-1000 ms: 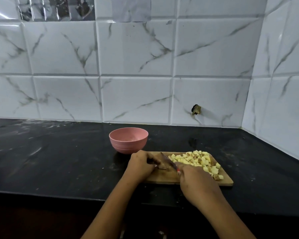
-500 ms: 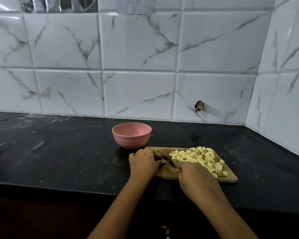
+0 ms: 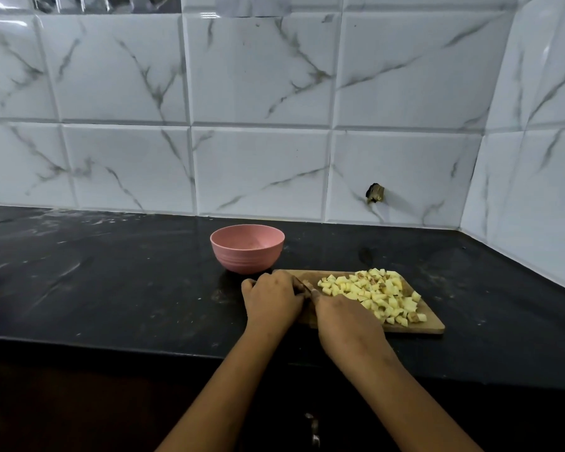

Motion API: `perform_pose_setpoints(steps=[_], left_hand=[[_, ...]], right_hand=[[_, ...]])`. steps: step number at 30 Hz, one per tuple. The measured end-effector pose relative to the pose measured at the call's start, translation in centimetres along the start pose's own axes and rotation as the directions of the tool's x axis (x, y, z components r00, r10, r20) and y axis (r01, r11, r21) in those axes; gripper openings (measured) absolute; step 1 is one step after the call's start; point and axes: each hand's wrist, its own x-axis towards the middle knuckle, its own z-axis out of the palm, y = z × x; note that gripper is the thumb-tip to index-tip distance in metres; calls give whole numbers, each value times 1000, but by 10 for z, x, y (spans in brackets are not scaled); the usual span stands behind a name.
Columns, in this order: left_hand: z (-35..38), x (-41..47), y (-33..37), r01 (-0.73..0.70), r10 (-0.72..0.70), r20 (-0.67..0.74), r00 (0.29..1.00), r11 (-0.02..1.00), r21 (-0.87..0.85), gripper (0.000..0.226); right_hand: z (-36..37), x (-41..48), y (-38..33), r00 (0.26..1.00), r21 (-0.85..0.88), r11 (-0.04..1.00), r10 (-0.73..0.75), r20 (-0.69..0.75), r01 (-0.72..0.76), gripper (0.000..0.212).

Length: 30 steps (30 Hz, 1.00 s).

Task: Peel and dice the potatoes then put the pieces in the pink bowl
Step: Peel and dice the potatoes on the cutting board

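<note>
A wooden cutting board (image 3: 429, 322) lies on the black counter with a heap of diced potato (image 3: 372, 293) over its middle and right. At the board's left end my left hand (image 3: 271, 301) is curled down over a small potato piece (image 3: 307, 283), most of it hidden under the fingers. My right hand (image 3: 343, 321) grips the knife (image 3: 302, 286) by its handle. Only a short stretch of blade shows between the two hands, right against the left fingers. The pink bowl (image 3: 247, 252) stands just behind the board's left corner and looks empty.
The black counter (image 3: 111, 288) runs wide to the left and ends at a front edge just below my wrists. White marble tiles form the back wall and the right wall, meeting at a corner at the far right. A small hole (image 3: 375, 193) marks the back wall.
My hands have drawn closer together, and less of the knife blade shows between them. The head camera has tipped, so the board sits a little higher and further right.
</note>
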Motion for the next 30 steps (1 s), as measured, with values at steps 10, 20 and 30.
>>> perform_pose_setpoints(steps=[10,20,30], left_hand=[[-8,17,4,2,0,82,997,1000,-23,26],[-13,14,4,-117,150,246,958,983,-142,28],[-15,-18,3,-16,28,77,997,988,-155,21]], right_hand=[[-9,-38,46,998,209,976,62,6,-62,36],[-11,-39,65,991,438,897,103,-90,-54,41],[2,-43,38,986,94,990,117,-123,-106,55]])
